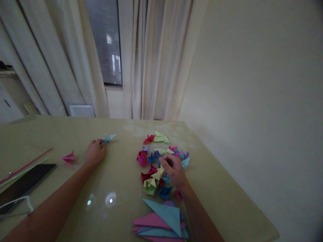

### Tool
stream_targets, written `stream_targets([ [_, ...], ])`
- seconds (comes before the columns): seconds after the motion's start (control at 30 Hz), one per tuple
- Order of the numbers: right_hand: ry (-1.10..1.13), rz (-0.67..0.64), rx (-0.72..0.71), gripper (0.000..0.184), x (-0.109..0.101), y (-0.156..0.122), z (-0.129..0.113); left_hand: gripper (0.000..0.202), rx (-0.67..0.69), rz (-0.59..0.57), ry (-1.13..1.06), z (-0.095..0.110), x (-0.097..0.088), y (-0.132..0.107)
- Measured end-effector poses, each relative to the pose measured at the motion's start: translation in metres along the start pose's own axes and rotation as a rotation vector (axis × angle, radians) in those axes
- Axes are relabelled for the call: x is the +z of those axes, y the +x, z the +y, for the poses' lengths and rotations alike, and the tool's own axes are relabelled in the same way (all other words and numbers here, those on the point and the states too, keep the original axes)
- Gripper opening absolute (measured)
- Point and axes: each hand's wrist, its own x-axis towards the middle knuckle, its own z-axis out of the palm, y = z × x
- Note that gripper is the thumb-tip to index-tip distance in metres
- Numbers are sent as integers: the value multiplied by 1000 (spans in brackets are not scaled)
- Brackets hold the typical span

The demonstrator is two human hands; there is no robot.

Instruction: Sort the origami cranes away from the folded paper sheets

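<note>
Stretched toward the far left side of the table, my left hand (96,153) has its fingers closed on a light blue folded-paper piece (110,138). My right hand (174,169) is over a pile of small origami pieces, its thumb and fingers pinched together; anything between them is hidden. Around it lie a magenta paper flower (142,158), a pale yellow-green folded piece (149,186) and a dark blue one (165,192). Behind the pile are a red folded piece (149,138) and a pale green one (161,137). A pink paper crane-like piece (69,157) sits left of my left hand.
Large folded paper pieces (166,218) in pink and blue are stacked at the near edge. On the left lie a dark flat device (27,183), a thin pink stick (27,165) and a white cord (28,203). A wall (252,101) borders the right side.
</note>
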Motion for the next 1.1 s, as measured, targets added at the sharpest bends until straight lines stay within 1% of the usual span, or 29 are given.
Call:
stream_targets([
  [0.07, -1, 4, 6, 40, 2, 1, 1, 43, 11, -2, 10, 2, -2, -6],
  [0.23, -46, 70, -15, 42, 2, 5, 3, 52, 47, 35, 30, 13, -2, -23],
  [0.33, -74, 147, -27, 42, 0, 6, 4, 53, 138, 10, 38, 15, 1, -28],
  [0.43, -96, 194, -31, 42, 0, 7, 7, 56, 210, -32, 28, 13, 5, -28],
  [0.6, -120, 183, -2, 41, 2, 7, 7, 61, 223, -36, -33, 7, 9, -21],
  [0.7, -146, 171, 2, 40, 3, 7, 6, 64, 284, -65, -92, 4, 10, -22],
  [0.73, -151, 166, 5, 39, 3, 7, 6, 65, 325, -87, -124, 3, 10, -25],
  [0.8, -155, 167, 13, 39, 3, 6, 6, 66, 450, -139, -240, 2, 11, -36],
  [0.87, -160, 177, 24, 39, 4, 5, 7, 65, 595, -183, -397, 4, 11, -53],
  [0.93, -178, 180, 30, 40, 5, 4, 7, 63, 680, -193, -484, 8, 10, -71],
  [1.03, -212, 141, 29, 39, 8, 2, 6, 60, 743, -183, -423, 21, 5, -89],
  [1.1, -227, 112, 30, 39, 9, 2, 6, 52, 751, -161, -327, 29, -2, -91],
])
